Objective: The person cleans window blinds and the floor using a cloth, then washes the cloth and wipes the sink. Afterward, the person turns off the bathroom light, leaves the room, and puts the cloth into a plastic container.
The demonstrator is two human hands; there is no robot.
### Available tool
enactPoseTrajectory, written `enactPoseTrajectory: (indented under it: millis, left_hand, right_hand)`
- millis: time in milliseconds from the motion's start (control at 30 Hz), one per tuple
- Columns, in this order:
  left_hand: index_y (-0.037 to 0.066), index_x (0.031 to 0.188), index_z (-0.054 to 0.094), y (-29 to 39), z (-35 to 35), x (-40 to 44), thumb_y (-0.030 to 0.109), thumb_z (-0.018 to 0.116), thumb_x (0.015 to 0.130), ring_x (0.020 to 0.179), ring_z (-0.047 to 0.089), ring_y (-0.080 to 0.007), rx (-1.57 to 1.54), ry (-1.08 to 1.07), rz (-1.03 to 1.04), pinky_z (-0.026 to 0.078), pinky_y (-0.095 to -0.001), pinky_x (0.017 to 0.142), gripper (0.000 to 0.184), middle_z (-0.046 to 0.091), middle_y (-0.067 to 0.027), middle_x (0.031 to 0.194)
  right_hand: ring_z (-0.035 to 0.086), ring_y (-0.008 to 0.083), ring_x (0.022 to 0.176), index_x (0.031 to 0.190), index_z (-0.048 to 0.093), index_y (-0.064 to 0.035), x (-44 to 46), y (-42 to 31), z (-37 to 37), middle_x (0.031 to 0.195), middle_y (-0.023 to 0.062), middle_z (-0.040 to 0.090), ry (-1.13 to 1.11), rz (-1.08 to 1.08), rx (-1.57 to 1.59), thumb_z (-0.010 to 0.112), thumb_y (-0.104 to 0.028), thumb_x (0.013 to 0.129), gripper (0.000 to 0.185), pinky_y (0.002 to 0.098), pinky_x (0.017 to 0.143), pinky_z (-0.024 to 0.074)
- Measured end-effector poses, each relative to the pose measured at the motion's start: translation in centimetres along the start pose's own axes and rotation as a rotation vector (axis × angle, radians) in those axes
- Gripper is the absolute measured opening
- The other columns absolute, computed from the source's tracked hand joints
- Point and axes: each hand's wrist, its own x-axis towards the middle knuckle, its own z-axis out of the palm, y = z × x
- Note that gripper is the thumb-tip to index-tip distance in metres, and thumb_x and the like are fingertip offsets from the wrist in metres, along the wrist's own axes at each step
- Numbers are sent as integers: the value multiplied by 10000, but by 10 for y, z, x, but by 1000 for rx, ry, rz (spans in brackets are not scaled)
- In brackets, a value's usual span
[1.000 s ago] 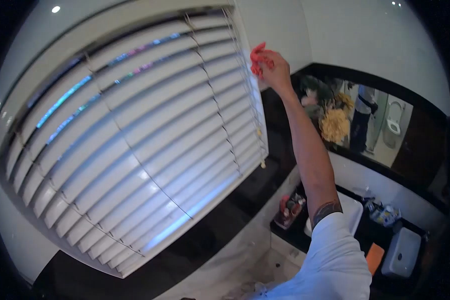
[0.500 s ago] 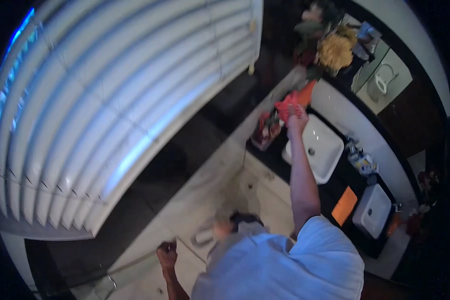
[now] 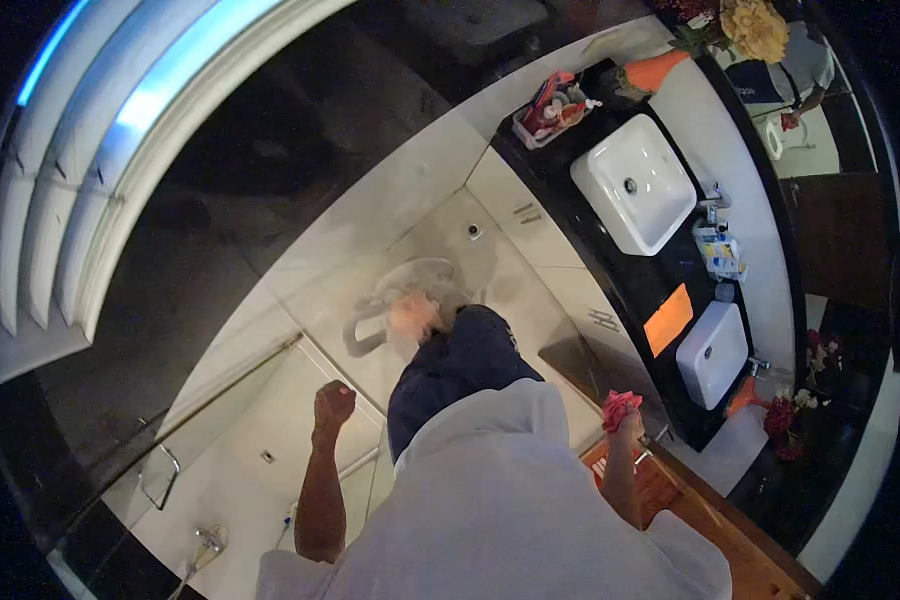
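In the head view my right hand [image 3: 625,430] is closed around a crumpled red cloth [image 3: 621,408], low at the right of my body, near the black counter's edge. My left hand [image 3: 334,404] is closed in a fist at the left, above the glass-edged shower area. Whether anything small is inside that fist cannot be made out. Beneath me, between the hands, are my dark trousers [image 3: 450,370] and a blurred clear stool-like object [image 3: 365,325] on the pale floor.
A black counter [image 3: 560,190] carries two white basins [image 3: 635,185], an orange cloth [image 3: 668,320], bottles [image 3: 718,250] and a tray of toiletries [image 3: 553,110]. White blinds [image 3: 140,130] are at upper left. A wooden door edge [image 3: 740,530] is at lower right, a glass panel's rail [image 3: 200,405] at left.
My right hand has come down from beside the blinds, past the basin, to my right side, still holding the red cloth. My left hand has come into view. The camera has tilted down.
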Motion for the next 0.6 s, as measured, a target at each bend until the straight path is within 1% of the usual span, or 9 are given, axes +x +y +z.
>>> enactPoseTrajectory:
  millis: [100,133,167,233,300,367,433,500,600]
  left_hand:
    - [53,680,644,-24,14,-4,148,589,767,656,634,-339,18,-23,-153,523,-428,647,141,649,-164,727]
    - [50,692,660,-37,24,-5,156,576,766,669,637,-345,27,-68,-248,524,-427,658,155,653,-174,742]
    - [50,692,660,-58,43,-6,156,576,766,669,637,-345,15,-63,-255,524,-427,658,155,653,-174,742]
    - [30,724,680,-98,84,-9,163,564,757,735,650,-364,272,-19,37,526,-424,706,180,663,-197,777]
    - [17,739,679,-94,103,5,167,567,753,765,653,-364,300,-165,-110,524,-413,726,188,669,-197,798]
    - [17,739,678,-65,108,14,172,582,751,765,655,-354,-171,15,-478,522,-413,725,182,670,-186,783]
    - [19,748,677,-68,123,19,178,600,756,758,657,-347,-204,37,-457,522,-416,715,176,670,-181,780]
    - [9,759,663,-92,147,18,157,607,785,752,664,-335,-252,151,-340,526,-411,696,161,671,-183,780]
    - [1,782,656,-110,155,7,155,614,793,757,667,-326,-222,183,-431,527,-401,690,161,669,-189,792]
  right_hand:
    - [658,273,731,997,605,13,-1,-33,17,898,144,656,-281,98,7,622,-151,857,217,390,642,562]
    - [656,280,729,1012,593,5,4,-42,31,870,128,654,-275,39,-54,624,-244,872,287,394,649,559]
    - [645,268,765,1022,587,-26,11,-53,48,903,112,646,-461,35,-43,604,-257,884,269,378,653,544]
    - [626,255,811,1033,574,-71,20,-83,90,928,105,628,-773,-40,-29,638,-266,867,263,350,705,533]
    - [632,253,904,1158,543,-28,10,-113,150,1033,139,632,-611,-82,-77,638,-284,878,391,367,844,519]
    - [654,254,917,1244,505,10,30,-145,185,1128,180,623,-858,-276,-345,558,-288,928,438,330,815,524]
    - [662,218,854,1225,535,10,-15,-165,246,1043,146,653,-793,-498,-336,596,-293,917,437,320,745,539]
    - [656,203,886,1215,542,32,48,-177,272,1074,124,647,-802,-494,-368,616,-234,911,411,314,767,529]
    - [641,171,885,1116,596,27,35,-178,318,1019,93,656,-763,-631,-396,603,-200,924,298,260,788,503]
